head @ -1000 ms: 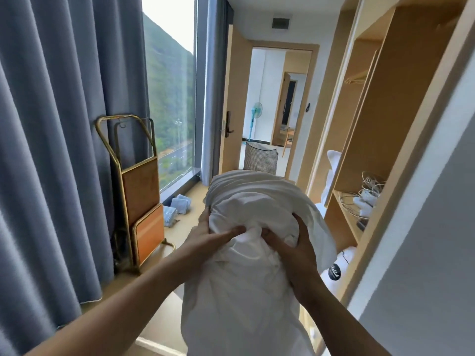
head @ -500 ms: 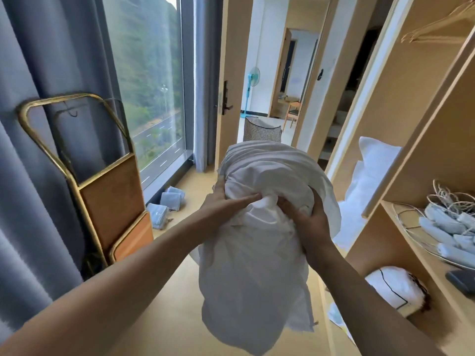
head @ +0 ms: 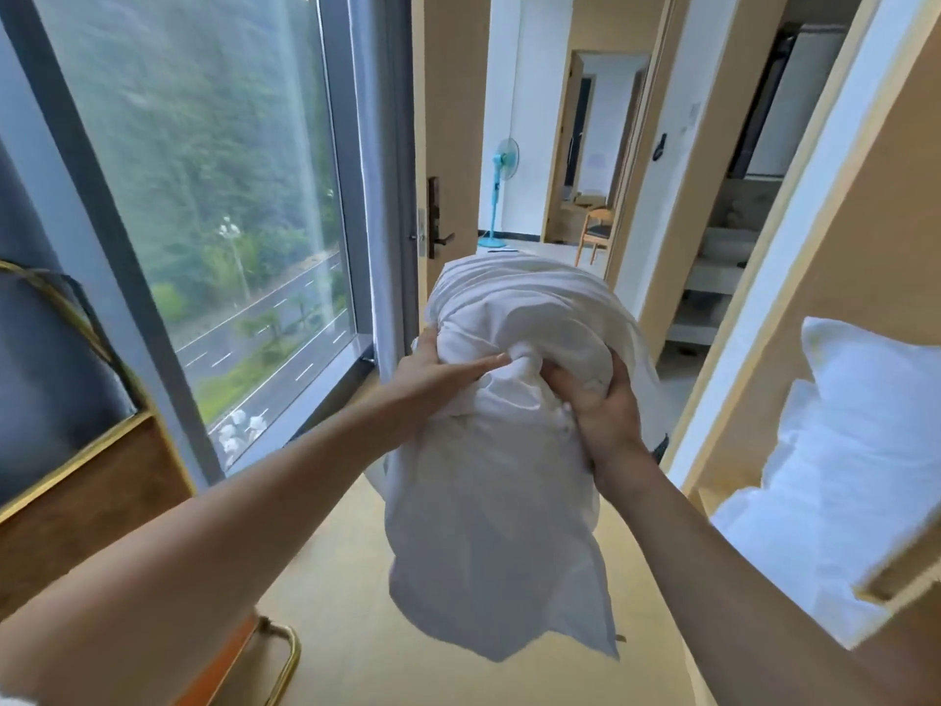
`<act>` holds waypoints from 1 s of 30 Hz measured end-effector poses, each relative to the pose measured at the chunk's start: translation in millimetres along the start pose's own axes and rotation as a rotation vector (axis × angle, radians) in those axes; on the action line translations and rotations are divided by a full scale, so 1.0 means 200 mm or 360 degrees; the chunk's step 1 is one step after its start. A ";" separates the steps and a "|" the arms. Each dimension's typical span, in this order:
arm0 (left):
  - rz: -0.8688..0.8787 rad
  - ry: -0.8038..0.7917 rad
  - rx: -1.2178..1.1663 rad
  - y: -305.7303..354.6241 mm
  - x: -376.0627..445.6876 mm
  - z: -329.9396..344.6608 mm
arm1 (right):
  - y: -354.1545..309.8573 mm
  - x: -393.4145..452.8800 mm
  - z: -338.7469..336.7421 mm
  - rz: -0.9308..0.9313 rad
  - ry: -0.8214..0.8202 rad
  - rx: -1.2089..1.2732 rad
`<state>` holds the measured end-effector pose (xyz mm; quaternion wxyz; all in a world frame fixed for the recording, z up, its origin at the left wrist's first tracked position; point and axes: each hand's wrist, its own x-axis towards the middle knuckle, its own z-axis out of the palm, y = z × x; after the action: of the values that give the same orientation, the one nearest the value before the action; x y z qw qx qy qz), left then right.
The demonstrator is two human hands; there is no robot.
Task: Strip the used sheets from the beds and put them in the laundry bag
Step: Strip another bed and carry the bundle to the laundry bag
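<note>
- Head view, against the earlier frames: the doorway (head: 529, 145) is seen much nearer and larger than half a second ago, and the turquoise fan (head: 501, 196) and wooden chair (head: 596, 231) beyond it are now plainly made out.
- The woven basket seen earlier beyond the bundle is no longer visible; it cannot be told whether it is hidden behind the sheets.
- The brass luggage rack (head: 76, 450) has slid to the left edge, and only part of its frame and wooden panel is shown.
- The shelf with the wire basket has passed out of view on the right; the white pillow (head: 855, 450) in the open wardrobe is now seen close by.
- The bundle of white sheets (head: 509, 450) is held in the air in front of the body, above the yellow floor (head: 356, 629), its loose end hanging down clear of the floor.
- The grasp is unchanged: the left hand (head: 438, 374) is laid on the left side of the bundle, thumb stretched across the bunched neck, its fingers wrapped round the far side.
- The right hand (head: 601, 405) is clenched on the gathered cloth at the neck, fingers dug into the folds.
- Both forearms are extended forward, bare, converging on the bundle.
</note>
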<state>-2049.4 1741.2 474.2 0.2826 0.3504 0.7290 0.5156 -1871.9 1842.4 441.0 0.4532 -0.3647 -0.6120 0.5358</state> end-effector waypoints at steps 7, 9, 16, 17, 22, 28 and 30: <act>-0.0031 0.0011 -0.0006 0.04 1.04 0.07 | 0.21 1.01 0.24 0.0072 -0.0012 0.0008; -0.0004 -0.0005 -0.0006 0.02 1.38 0.11 | 0.31 1.32 0.31 0.0093 -0.0025 0.0005; -0.0049 -0.0186 -0.0077 0.04 2.61 0.25 | 0.52 2.39 0.53 0.0186 0.0060 -0.0008; -0.0059 -0.0218 -0.0080 0.07 2.76 0.28 | 0.53 2.53 0.54 0.0191 0.0086 -0.0010; -0.0084 -0.0350 -0.0079 0.17 3.47 0.46 | 0.63 3.19 0.56 0.0219 0.0194 0.0018; -0.0114 -0.0432 -0.0011 0.16 4.33 0.70 | 0.90 4.01 0.60 0.0243 0.0183 0.0050; -0.0112 -0.0426 0.0008 0.15 4.60 0.77 | 1.00 4.28 0.63 0.0245 0.0169 0.0065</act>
<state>-2470.6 2571.7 408.6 0.3942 0.3910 0.6980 0.4521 -2275.0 2631.6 381.3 0.4497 -0.4293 -0.5462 0.5614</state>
